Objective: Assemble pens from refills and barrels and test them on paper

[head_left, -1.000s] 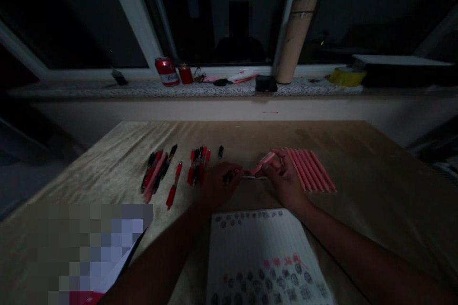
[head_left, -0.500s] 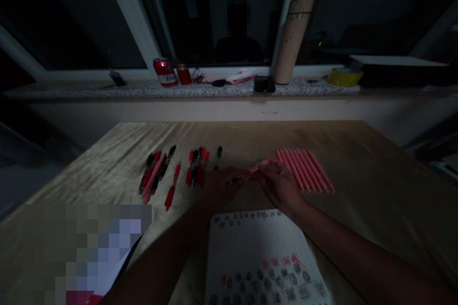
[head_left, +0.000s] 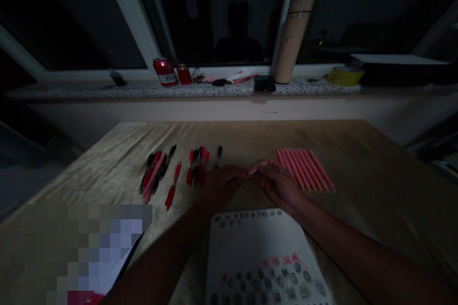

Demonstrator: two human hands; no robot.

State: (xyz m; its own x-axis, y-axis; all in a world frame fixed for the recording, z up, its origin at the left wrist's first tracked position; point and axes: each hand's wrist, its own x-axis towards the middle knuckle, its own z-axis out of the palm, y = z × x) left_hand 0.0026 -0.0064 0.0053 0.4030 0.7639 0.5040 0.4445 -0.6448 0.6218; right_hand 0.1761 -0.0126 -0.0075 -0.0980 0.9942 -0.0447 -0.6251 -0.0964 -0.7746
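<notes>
Closest to me lies a white lined notebook with black and red marks, its top edge just below my hands. Over the tabletop, my right hand grips a slim pink stick-shaped piece, and my left hand pinches its left end; it is too dim to tell whether another small part sits there. A neat row of slim pink sticks looks finished, while this one seems half done. The loose red and black pens just beyond my left hand, the lone red pen and the mixed pile look left over. My left side is crowded; right of the row, the beige, shiny tabletop gives open room. Its far edge stops below the speckled stone sill.
</notes>
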